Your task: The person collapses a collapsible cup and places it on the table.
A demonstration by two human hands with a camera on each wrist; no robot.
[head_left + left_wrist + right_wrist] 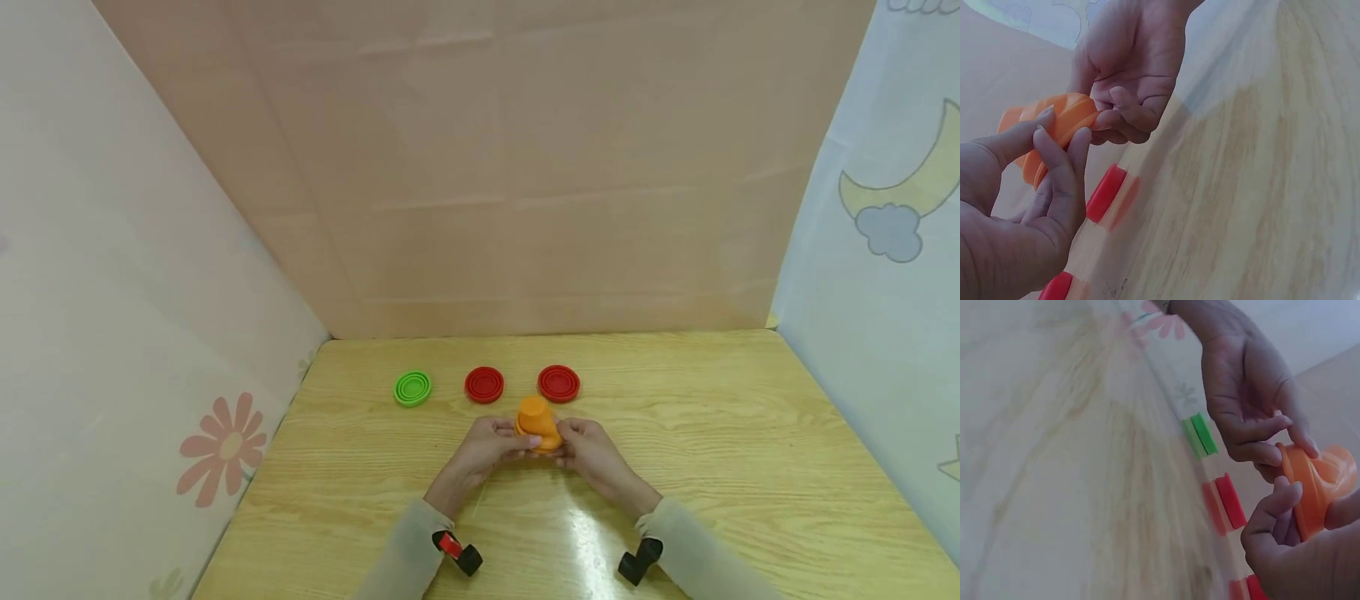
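In the head view, an orange collapsible cup (pixel 535 412) is held just above the wooden table, its narrow end up and its side dented out of shape. My left hand (pixel 483 450) grips its left side, thumb across the front. From the right, my right hand (pixel 596 460) pinches the rim. The left wrist view shows the cup's stepped rings (pixel 1063 115) between the left thumb and fingers. Seen from the right wrist, the orange wall (pixel 1313 484) is folded inward near the left thumb, and the right fingers curl against the rim.
Beyond the hands lie a flattened green collapsible cup (pixel 412 389) and two red ones, one in the middle (pixel 483 384) and one to the right (pixel 558 383). Printed cloth walls (pixel 487 208) enclose the wooden table (pixel 712 433) at the back and sides.
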